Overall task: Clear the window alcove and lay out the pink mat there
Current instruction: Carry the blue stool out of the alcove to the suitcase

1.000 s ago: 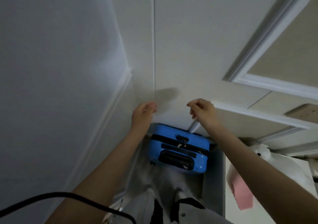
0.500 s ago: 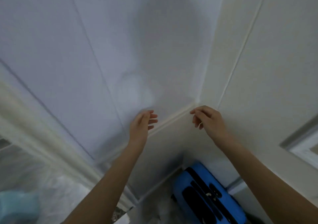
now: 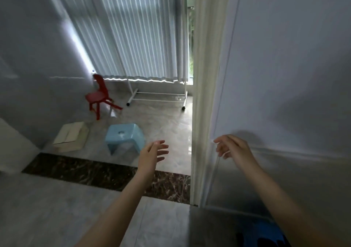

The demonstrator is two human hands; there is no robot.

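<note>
Alcove floor: blue stool (image 3: 124, 137), red chair (image 3: 98, 96).

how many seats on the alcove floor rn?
2. Red chair stands by the left wall near the curtain; blue stool stands nearer the camera, beside the beige box. More may sit hidden behind the right wall.

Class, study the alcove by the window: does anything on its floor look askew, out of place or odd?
Nothing is spilled or damaged. The red chair appears to lean, though the wide lens may cause that. The blue stool and a beige box stand loose on the floor.
</note>
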